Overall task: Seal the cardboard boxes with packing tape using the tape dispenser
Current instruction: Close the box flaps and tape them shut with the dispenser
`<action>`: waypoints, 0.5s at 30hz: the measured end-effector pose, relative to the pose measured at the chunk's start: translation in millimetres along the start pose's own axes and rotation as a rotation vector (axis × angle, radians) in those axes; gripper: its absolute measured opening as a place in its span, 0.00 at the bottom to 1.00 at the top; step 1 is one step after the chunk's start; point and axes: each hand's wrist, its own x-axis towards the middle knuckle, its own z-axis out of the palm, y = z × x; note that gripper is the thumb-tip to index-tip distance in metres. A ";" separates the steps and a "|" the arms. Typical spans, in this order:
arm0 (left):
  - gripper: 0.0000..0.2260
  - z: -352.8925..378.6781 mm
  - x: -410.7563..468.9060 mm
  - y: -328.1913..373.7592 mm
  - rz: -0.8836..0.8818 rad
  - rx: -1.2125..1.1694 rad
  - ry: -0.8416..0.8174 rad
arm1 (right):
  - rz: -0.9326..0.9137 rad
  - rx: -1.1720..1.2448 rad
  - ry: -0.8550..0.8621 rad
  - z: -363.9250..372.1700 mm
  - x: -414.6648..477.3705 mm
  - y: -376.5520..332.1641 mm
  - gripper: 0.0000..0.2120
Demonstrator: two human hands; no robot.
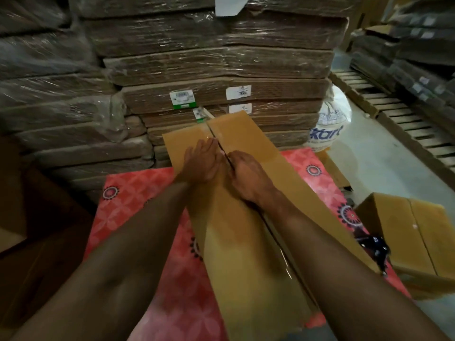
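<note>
While left hand (202, 163) presses it, box (240, 135) lies closed.

Cardboard box (236, 254) on red mat (138, 193)

Dim, warm indoor light. The pale floor (374, 163) at right centre is brightest. Glare streaks glint on the plastic-wrapped stacks (209, 65) up top, and a faint sheen runs along the seam of the cardboard box (241, 136). The left edge sinks into shadow. Edges curve from wide-angle distortion, and everything is softly blurred.
</note>
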 end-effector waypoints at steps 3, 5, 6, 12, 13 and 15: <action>0.26 -5.0 47.2 -28.7 0.018 0.051 -0.004 | -0.012 -0.120 -0.084 15.6 51.8 7.3 0.20; 0.25 -8.7 68.1 -37.9 0.061 0.090 0.016 | 0.007 -0.200 -0.147 26.6 79.9 8.4 0.22; 0.24 -9.9 75.8 -41.2 0.080 0.104 0.036 | 0.020 -0.219 -0.180 31.1 91.5 6.5 0.24; 0.26 -1.4 85.8 -45.6 0.112 0.200 0.064 | 0.048 -0.365 -0.271 50.7 106.6 11.8 0.29; 0.26 0.3 85.1 -45.3 0.113 0.216 0.073 | 0.043 -0.380 -0.261 51.4 104.2 13.4 0.30; 0.26 -0.1 85.9 -42.9 0.111 0.219 0.077 | 0.039 -0.383 -0.256 49.1 99.7 12.8 0.30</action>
